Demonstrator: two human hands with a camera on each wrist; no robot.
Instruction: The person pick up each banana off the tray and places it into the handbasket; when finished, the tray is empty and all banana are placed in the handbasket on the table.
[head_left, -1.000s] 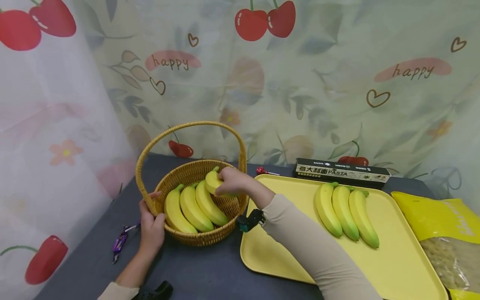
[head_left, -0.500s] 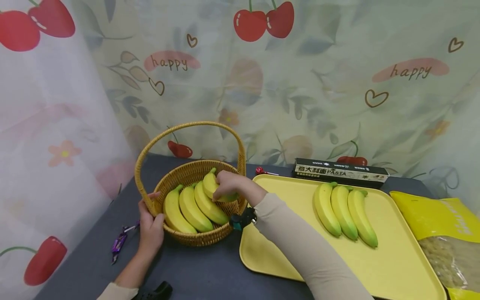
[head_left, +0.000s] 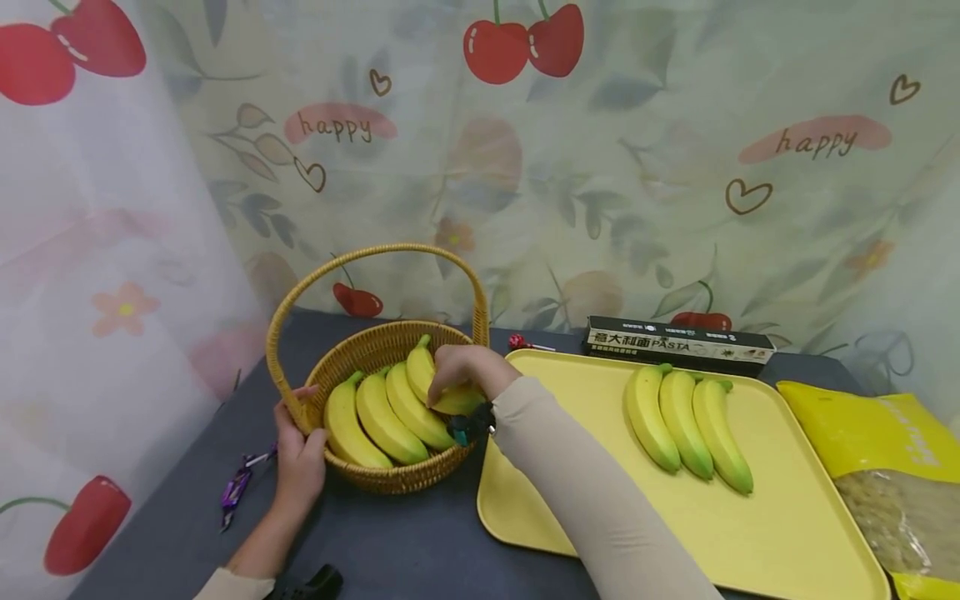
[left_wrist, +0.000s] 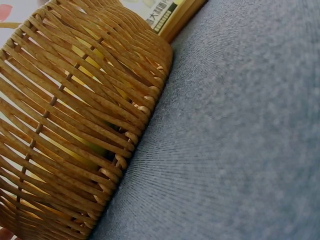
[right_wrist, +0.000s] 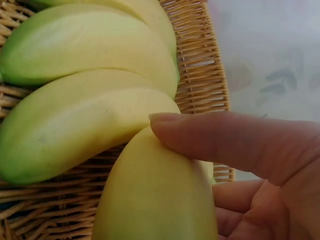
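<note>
A wicker basket [head_left: 401, 479] with a tall arched handle stands on the left, holding several yellow bananas with green tips. My left hand [head_left: 300, 458] grips the basket at its left side, where the handle meets the rim. Inside the basket, my right hand [head_left: 468, 371] holds a banana [head_left: 420, 367] at the right end of the row. In the right wrist view the thumb lies across the top of this banana [right_wrist: 160, 195], with fingers on its far side. Beside it lies another banana [right_wrist: 85, 130]. The left wrist view shows mostly the basket's woven wall [left_wrist: 75, 110].
A yellow tray [head_left: 555, 517] with three bananas [head_left: 686, 425] lies to the right. Behind it are a pasta box [head_left: 678, 343] and a red lollipop [head_left: 517, 342]. A yellow bag [head_left: 892, 450] stands at far right, and a purple-wrapped candy [head_left: 236, 487] at left.
My right hand has lowered the banana a little into the basket, closer against the row. The left hand keeps its grip on the basket.
</note>
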